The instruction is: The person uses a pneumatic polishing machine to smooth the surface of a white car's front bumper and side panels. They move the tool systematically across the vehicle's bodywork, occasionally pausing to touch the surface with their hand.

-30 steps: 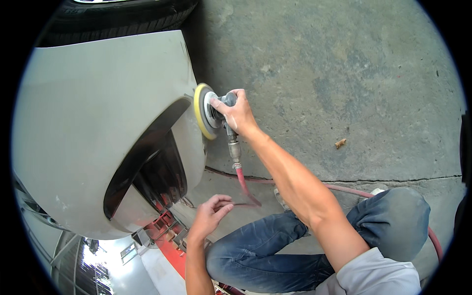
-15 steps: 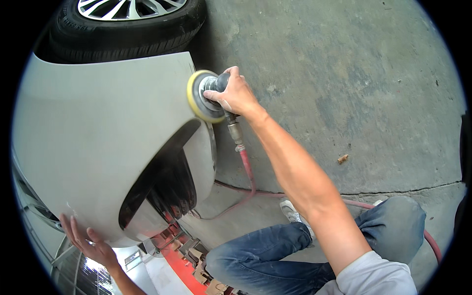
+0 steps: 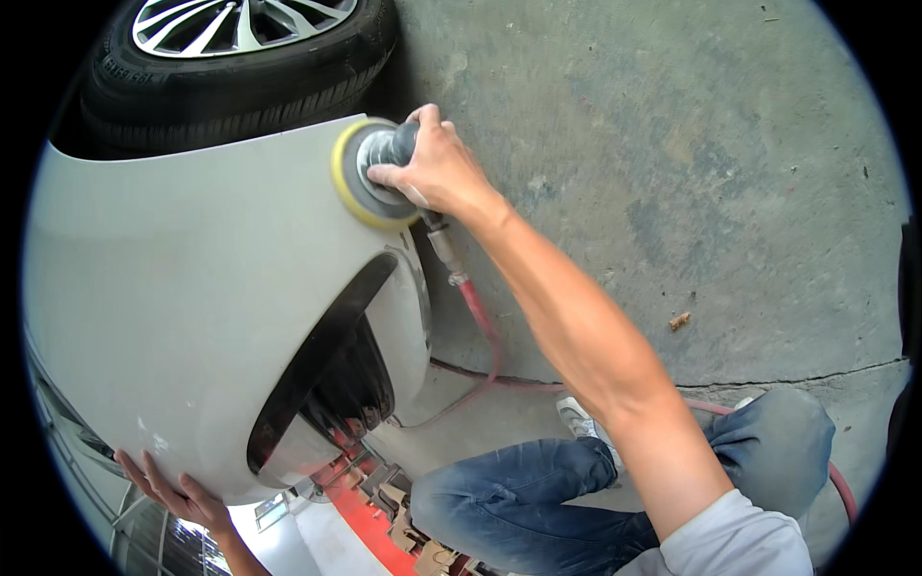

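A round air sander [image 3: 376,173] with a yellow-edged pad rests against the pale grey car bumper [image 3: 192,278], close to the wheel-arch edge. My right hand [image 3: 432,163] wraps round the sander's dark body. From the sander's metal fitting [image 3: 445,248] a red air hose [image 3: 480,312] drops toward the floor. My left hand [image 3: 178,490] lies with spread fingers on the bumper's lower left part, holding nothing. Between the two hands is a black curved recess [image 3: 331,360] in the bumper.
The car's tyre [image 3: 240,101] with its silver wheel [image 3: 245,24] stands beyond the bumper. Grey concrete floor [image 3: 634,144] lies to the right, with a small brown scrap [image 3: 680,321] on it. My bent knees in jeans [image 3: 523,490] are below; cardboard pieces [image 3: 394,494] lie on red flooring.
The sander in my right hand has moved left and slightly up over the bumper. My left hand stays at the bumper's lower edge, while the whole view has shifted a little.
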A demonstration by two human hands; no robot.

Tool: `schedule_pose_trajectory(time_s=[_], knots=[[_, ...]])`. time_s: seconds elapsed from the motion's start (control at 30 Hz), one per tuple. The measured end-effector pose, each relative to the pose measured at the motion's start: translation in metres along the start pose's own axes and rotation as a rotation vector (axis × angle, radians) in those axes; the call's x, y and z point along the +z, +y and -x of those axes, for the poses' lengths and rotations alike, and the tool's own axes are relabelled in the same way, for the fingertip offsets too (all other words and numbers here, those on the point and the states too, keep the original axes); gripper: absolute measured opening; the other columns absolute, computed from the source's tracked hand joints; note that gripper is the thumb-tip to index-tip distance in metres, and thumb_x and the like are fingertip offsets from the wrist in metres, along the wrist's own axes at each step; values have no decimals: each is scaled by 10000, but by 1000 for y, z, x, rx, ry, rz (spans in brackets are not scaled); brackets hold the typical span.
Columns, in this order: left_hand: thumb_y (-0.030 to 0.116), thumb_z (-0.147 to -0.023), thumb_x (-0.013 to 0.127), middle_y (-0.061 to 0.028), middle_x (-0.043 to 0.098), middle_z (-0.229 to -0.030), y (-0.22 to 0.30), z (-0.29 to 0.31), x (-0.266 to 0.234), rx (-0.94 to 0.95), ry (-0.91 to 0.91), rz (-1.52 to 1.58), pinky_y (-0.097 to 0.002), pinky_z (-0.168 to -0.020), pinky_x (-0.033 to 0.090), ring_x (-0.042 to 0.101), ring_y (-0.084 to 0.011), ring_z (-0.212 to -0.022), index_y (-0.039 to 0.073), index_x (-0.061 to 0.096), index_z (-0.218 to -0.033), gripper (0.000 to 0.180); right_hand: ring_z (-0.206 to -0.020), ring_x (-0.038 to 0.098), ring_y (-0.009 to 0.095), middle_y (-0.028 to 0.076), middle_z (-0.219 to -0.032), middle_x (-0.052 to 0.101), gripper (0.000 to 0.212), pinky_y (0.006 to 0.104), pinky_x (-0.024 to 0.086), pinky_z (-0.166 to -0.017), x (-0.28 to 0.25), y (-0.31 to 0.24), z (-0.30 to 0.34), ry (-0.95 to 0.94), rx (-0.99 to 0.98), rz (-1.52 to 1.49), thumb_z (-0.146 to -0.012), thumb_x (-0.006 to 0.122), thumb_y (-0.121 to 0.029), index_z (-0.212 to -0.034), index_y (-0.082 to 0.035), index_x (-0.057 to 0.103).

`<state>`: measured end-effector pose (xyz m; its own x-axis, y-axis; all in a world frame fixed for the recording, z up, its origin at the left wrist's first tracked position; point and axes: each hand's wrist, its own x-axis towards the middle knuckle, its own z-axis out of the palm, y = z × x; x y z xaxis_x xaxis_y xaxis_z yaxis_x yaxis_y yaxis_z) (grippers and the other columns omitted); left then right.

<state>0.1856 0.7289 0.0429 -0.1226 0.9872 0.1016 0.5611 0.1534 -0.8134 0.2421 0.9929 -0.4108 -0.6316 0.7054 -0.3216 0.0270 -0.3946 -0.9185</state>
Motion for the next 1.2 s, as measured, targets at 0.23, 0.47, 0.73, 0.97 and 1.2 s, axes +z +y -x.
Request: schedule_pose_trajectory(time_s=[0.23,0.47,0.73,0.97,1.2], knots=[[490,-1019,391,-111,296,-1623,3,-1,-6,-4,-21,-45,-605,-1209,241,268,-371,-1504,226,471,-1483,540,-1119,624,413,315,-1172,599,898,448,503,-983,3,29,-10,7,-29,24,-702,873,-441,-1300,69,439],[481,-1022,398,-122,305,-1621,2,-4,-6,5,-4,-20,-605,-1207,235,266,-373,-1505,209,460,-1490,545,-1139,613,445,312,-1247,568,900,465,492,-1013,-6,-1,-26,-14,-35,22,-694,870,-436,-1317,36,424],[450,-1026,480,-128,328,-1615,3,1,-5,5,17,67,-573,-1225,205,277,-370,-1501,125,490,-1458,541,-1153,611,460,311,-1245,566,870,470,498,-1027,1,-22,-23,-30,-62,13,-693,869,-419,-1302,26,435],[498,-1020,431,-111,318,-1618,6,-1,-4,-39,17,27,-600,-1212,232,279,-359,-1503,193,474,-1470,545,-1152,608,456,304,-1236,572,904,465,492,-1026,-3,25,-21,-9,9,73,-678,881,-424,-1328,17,434],[464,-1026,452,-125,328,-1612,6,-2,-6,-27,24,33,-573,-1220,230,289,-362,-1496,153,481,-1466,539,-1143,615,454,302,-1246,570,852,483,495,-1017,-4,5,-26,16,4,73,-682,884,-393,-1286,15,442]])
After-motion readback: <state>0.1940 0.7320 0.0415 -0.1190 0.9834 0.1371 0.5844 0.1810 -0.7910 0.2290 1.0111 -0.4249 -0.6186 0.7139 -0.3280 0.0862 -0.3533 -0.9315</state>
